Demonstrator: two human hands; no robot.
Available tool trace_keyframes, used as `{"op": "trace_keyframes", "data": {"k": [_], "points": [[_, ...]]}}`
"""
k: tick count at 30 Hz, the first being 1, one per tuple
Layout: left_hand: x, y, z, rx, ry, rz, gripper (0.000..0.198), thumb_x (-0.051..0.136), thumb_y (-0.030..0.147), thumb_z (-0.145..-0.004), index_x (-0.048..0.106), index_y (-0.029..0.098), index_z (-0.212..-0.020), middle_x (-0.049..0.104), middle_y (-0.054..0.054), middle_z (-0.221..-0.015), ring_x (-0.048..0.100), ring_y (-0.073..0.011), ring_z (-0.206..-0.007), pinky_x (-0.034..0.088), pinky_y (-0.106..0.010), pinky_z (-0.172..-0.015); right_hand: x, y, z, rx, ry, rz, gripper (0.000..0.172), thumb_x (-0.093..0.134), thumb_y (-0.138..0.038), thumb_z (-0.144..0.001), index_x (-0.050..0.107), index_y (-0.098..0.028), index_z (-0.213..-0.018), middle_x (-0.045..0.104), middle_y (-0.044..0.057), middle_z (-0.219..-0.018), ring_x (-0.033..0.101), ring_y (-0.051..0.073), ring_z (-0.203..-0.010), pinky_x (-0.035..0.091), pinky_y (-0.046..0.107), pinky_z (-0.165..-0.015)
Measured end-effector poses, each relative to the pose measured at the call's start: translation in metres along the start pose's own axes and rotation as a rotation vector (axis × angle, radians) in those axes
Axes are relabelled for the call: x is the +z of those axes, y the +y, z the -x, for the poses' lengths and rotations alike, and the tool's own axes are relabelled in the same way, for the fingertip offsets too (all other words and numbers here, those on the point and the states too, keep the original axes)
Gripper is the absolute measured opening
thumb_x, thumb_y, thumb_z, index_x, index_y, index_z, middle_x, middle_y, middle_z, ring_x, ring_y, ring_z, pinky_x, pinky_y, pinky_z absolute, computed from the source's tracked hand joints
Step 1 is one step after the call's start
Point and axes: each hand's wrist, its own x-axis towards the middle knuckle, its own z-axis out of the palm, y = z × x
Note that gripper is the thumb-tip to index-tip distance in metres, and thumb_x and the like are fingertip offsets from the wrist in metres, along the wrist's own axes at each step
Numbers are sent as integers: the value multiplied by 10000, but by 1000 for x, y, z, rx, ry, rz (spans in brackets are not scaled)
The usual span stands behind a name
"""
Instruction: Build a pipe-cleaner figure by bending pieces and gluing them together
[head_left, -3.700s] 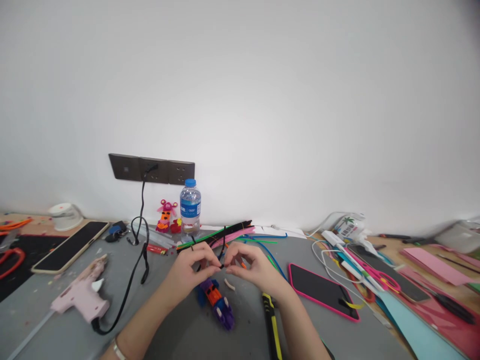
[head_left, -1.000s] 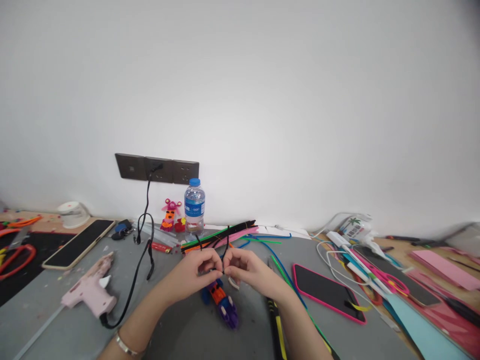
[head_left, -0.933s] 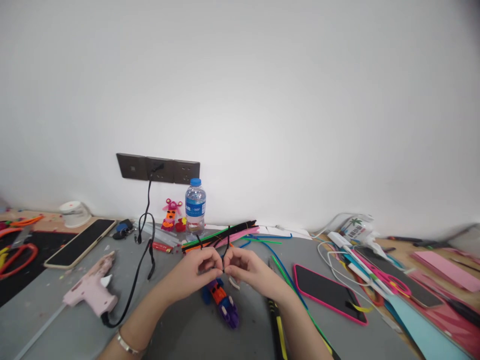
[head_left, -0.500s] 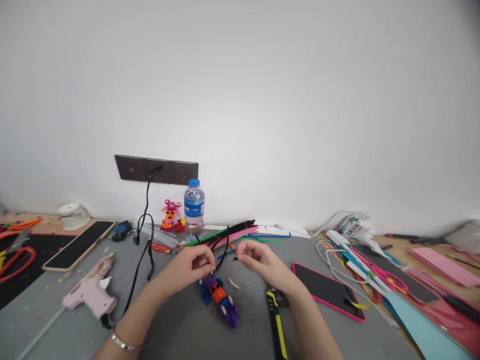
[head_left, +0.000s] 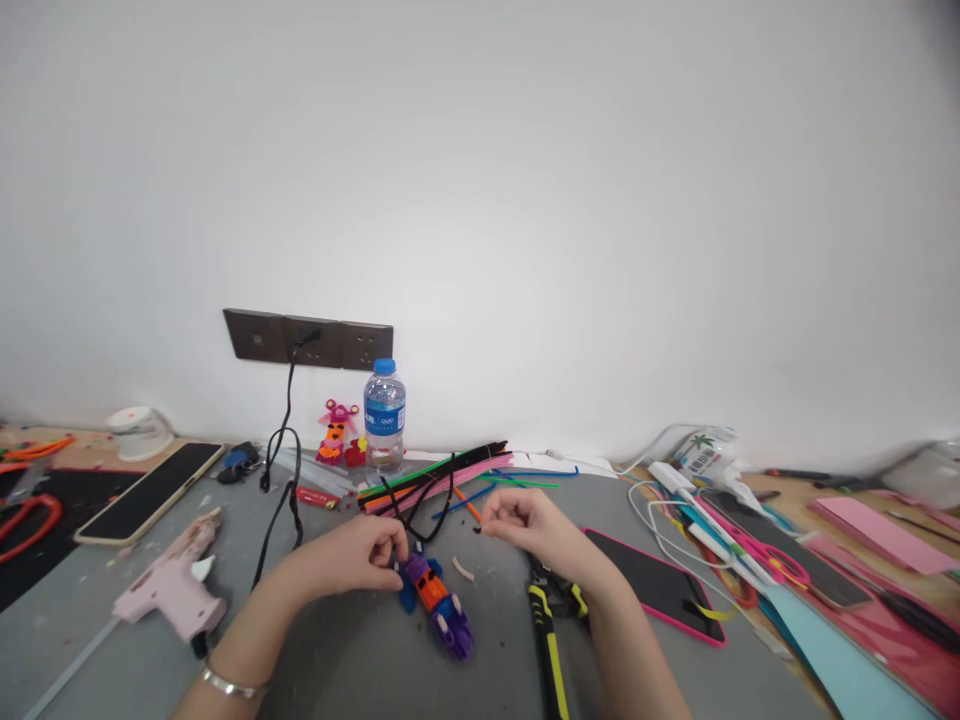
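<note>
My right hand (head_left: 529,525) hovers right of centre, thumb and fingertips pinched on a small black piece of pipe cleaner (head_left: 478,530). Beside the head end of a small purple, orange and blue pipe-cleaner figure (head_left: 433,592) is my left hand (head_left: 360,555). Its fingers are curled, with a gap between them and the thumb; nothing shows in it. The thumb tip comes close to the figure's blue part, and whether they touch I cannot tell. On the grey mat (head_left: 352,660) the figure lies on a slant. A bent black pipe cleaner (head_left: 431,490) lies behind it.
Yellow-black pliers (head_left: 550,640) and a pink-edged tablet (head_left: 660,585) lie at right. A pink glue gun (head_left: 172,590) and a phone (head_left: 154,490) are at left. Behind stand a water bottle (head_left: 384,415) and a pink-orange figure (head_left: 334,435), near coloured pipe cleaners (head_left: 480,460).
My left hand has moved left and down, away from the bent black pipe cleaner, to beside the figure's head. My right hand keeps its pinch, shifted slightly. The view has turned a little.
</note>
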Motion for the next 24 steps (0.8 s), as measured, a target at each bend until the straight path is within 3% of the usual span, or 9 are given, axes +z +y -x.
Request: {"op": "trace_keyframes", "data": {"k": [3,7,13,17,24], "points": [[4,-2,-3,-6,43,-81,172,662,246,-688,639,185,-847,436,78,-611,402,-118,-566,267,-218,-514,18,-2,-5,19,-92,82,92,646,-211,-784,653,-159,-709,292,-91,-515,262,91,-500,180,240,-485],[6,-1,-5,7,81,-142,124,638,223,-698,653,190,-816,422,75,-606,398,-121,-570,254,-221,-513,33,2,-10,60,-164,140,67,628,-153,-772,681,-165,-733,397,-77,-498,325,94,-491,225,229,-476],[4,3,-4,35,78,-115,209,678,231,-680,672,194,-885,422,83,-605,403,-118,-567,252,-216,-514,37,4,-12,69,-234,107,36,673,-154,-724,707,-163,-722,348,-84,-506,294,87,-495,203,223,-468],[5,4,-5,52,87,-115,235,666,220,-688,691,186,-919,425,77,-610,408,-120,-573,251,-214,-522,41,0,-13,87,-316,55,44,690,-198,-727,703,-157,-718,409,-74,-514,323,86,-499,211,218,-464],[5,5,-5,43,87,-113,240,666,200,-681,702,185,-918,429,78,-608,416,-119,-576,261,-213,-529,43,0,-14,59,-311,92,27,698,-174,-727,702,-156,-707,397,-80,-506,323,82,-492,201,223,-457]]}}
